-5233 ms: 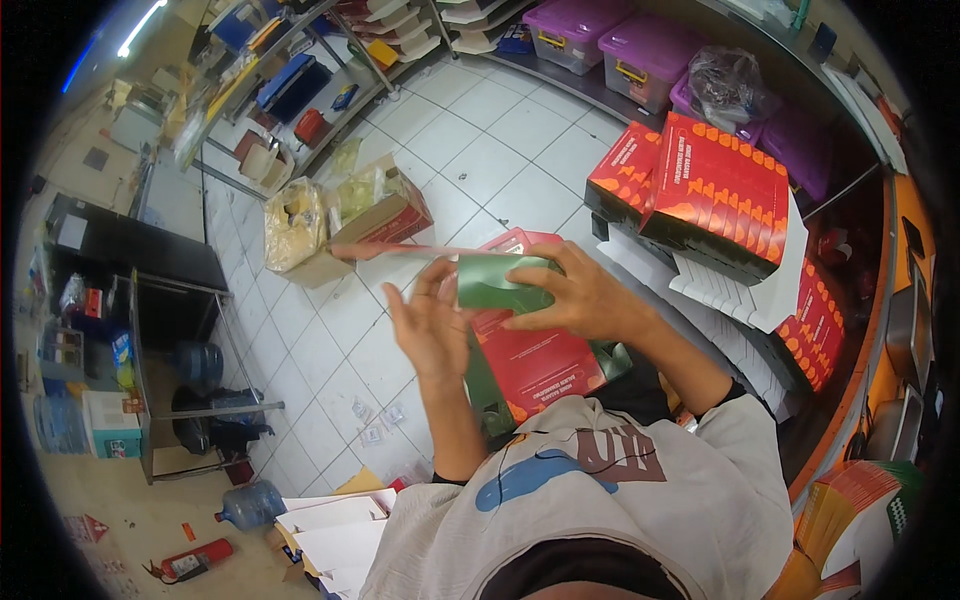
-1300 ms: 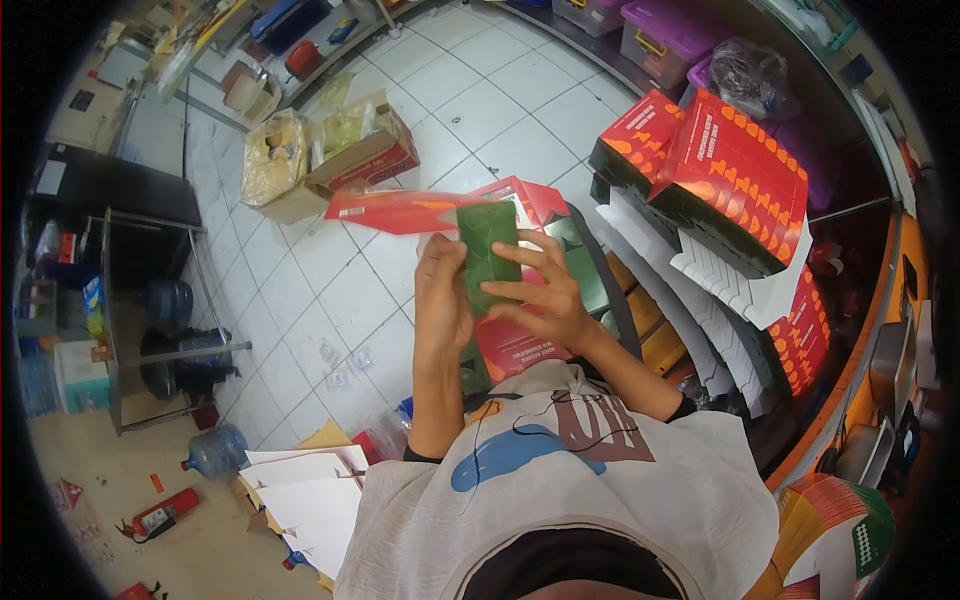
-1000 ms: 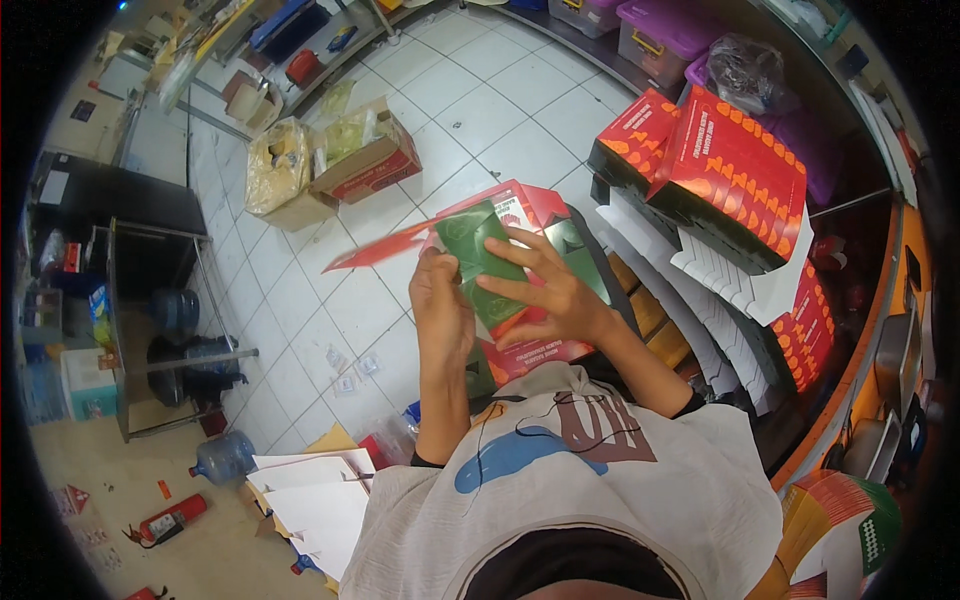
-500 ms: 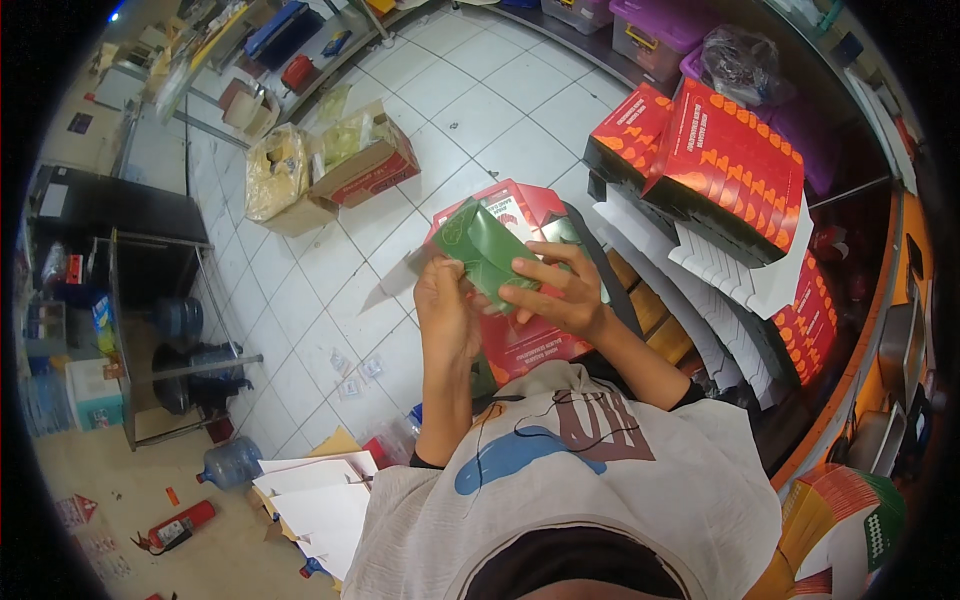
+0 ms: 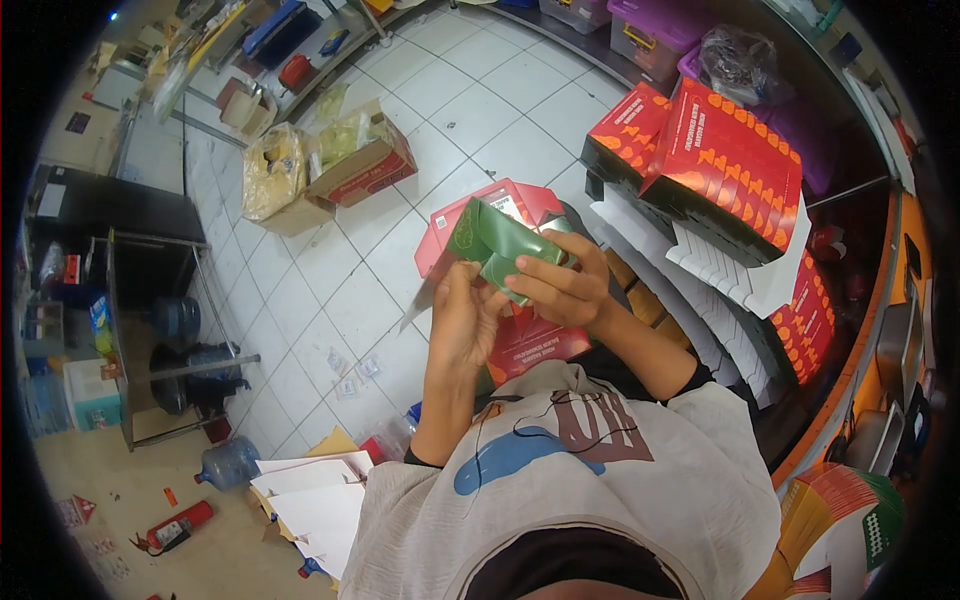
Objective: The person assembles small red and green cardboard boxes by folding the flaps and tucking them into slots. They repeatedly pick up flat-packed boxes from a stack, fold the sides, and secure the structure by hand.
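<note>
Over my lap I hold a small green cardboard carton [image 5: 515,243], part folded, with its panels bent at an angle. My left hand [image 5: 463,315] pinches its near left corner between closed fingers. On the other side, my right hand [image 5: 562,285] grips the right edge, its fingers lying across the near panel. Beneath the carton, a red printed cardboard box piece [image 5: 535,350] rests on my lap, and its far flaps reach past the green panels. The fingertips of my left hand are partly hidden behind the carton's edge.
To my right stand stacked red box blanks [image 5: 725,150] with white edges below. Ahead on the tiles are an open brown carton [image 5: 365,165] and a plastic-wrapped box [image 5: 275,180]. White sheets [image 5: 315,500] lie at lower left, near a water jug [image 5: 230,463] and a fire extinguisher [image 5: 178,527].
The green carton has turned from a flatter pose to a more bent, opened one, its inner fold now showing. My left hand has shifted slightly right and nearer; my right has moved a little.
</note>
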Demonstrator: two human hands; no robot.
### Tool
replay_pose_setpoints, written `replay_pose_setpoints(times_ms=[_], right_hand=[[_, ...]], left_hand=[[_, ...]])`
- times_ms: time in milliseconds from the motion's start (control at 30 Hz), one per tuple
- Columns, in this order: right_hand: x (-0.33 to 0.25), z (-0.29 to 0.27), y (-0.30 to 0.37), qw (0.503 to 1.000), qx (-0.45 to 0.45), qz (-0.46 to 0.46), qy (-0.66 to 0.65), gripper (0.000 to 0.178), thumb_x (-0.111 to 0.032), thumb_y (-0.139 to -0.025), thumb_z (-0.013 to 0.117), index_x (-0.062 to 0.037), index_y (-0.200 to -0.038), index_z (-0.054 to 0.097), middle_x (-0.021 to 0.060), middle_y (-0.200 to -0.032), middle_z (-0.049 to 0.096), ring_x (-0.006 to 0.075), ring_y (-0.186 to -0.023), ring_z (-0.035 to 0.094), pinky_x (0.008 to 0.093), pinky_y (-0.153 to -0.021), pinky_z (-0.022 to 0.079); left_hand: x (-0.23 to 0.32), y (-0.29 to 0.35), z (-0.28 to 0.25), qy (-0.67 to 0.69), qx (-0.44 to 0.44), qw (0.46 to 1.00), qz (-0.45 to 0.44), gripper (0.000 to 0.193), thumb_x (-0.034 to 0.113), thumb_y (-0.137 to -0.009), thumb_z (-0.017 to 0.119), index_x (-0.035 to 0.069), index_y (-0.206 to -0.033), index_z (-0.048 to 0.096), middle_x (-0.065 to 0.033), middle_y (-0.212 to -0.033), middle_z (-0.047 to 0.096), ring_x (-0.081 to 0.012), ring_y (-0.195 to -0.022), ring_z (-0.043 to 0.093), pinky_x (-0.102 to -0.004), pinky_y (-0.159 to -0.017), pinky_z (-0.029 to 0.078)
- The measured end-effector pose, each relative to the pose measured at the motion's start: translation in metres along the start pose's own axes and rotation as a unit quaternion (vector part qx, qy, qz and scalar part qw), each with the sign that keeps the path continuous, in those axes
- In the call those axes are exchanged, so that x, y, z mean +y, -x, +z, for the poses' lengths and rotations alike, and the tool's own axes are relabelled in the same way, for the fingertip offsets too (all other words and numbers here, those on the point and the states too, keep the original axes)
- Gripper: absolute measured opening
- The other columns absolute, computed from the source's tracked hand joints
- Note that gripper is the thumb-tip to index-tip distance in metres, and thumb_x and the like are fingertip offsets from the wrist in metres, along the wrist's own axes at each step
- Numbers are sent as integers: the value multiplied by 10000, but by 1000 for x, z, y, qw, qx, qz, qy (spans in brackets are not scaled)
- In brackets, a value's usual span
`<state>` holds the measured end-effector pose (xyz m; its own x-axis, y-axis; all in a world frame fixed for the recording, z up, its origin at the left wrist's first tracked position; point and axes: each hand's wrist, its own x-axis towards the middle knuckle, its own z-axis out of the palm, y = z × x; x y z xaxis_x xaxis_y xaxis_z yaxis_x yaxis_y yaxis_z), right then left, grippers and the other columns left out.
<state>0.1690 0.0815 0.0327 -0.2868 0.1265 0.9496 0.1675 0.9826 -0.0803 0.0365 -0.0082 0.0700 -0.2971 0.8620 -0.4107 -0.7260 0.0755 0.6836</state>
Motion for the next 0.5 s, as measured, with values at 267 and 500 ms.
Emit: replay_pose_setpoints(times_ms=[267,500], right_hand=[[-14,8,-8,972,-66,199,-108,394,-356,-900,549,-90,-1184,607,129,-1192,517,316,-1043,514,431,-865,445],[-21,5,-2,926,-74,343,-136,323,-219,-932,509,-65,-1199,607,152,-1150,489,296,-1020,482,385,-887,385]], left_hand=[[9,-1,25,-40,64,988,133,123,92,-891,475,10,-963,533,-86,-920,601,-147,-799,606,-247,-618,516],[-15,-20,17,-136,41,973,183,125,116,-937,459,23,-927,541,-86,-956,590,-171,-868,619,-293,-665,544]])
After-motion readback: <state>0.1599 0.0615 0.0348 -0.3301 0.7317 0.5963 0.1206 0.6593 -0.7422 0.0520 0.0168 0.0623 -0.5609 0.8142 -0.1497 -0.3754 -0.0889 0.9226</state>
